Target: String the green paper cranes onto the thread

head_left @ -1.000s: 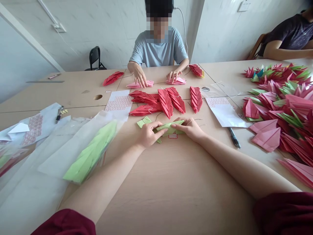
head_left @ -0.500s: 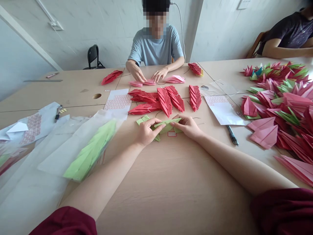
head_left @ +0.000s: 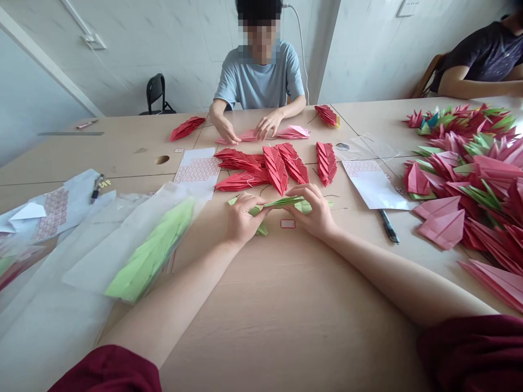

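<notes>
Between my two hands is a green folded paper piece (head_left: pixel 284 201), seen nearly edge-on. My left hand (head_left: pixel 244 220) pinches its left end, and my right hand (head_left: pixel 314 214) grips its right part between thumb and fingers. More green paper shows under and beside my left hand, its lower tip (head_left: pixel 262 229) close to the table. A small red-edged label (head_left: pixel 287 224) lies on the table just below the held paper. Red pleated paper bundles (head_left: pixel 275 170) lie just beyond my hands, with thin strings near them.
A clear bag with green folded paper (head_left: pixel 151 250) lies left, near my forearm. Pink, red and green folded papers (head_left: pixel 482 179) are heaped right, beside a pen (head_left: pixel 389 226) and a printed sheet (head_left: pixel 371 185). Across the table a person's hands (head_left: pixel 267 124) touch pink paper.
The green paper has tilted from showing its broad face to a thin edge. My right hand's fingers have risen and curled over it. The person's hand opposite has shifted left along the pink paper.
</notes>
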Motion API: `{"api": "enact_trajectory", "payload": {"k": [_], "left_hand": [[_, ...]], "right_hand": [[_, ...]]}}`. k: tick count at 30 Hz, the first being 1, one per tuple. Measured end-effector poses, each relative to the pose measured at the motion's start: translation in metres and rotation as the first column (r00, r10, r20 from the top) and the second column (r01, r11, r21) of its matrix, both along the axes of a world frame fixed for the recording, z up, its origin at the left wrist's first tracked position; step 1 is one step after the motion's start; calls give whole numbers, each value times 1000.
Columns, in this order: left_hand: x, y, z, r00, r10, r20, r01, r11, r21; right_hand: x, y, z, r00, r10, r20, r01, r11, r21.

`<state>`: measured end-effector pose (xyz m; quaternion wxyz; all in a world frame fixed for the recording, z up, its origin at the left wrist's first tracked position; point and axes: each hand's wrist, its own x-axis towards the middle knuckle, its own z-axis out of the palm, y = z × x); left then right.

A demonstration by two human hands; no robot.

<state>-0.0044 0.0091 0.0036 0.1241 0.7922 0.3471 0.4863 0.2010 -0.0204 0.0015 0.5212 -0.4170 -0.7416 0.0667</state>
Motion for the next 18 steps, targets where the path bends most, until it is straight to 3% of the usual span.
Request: {"api": "enact_trajectory", "payload": {"k": [4,18], "left_hand": [[1,-1,1,995,-90,-37,89,996,-20],[5,-12,9,985,-118,-123,128,989,79]], "right_hand": [[-1,-3,1,996,55,65,-58,998,40],[-3,-5,1,983,113,147,-124,990,67]]}}
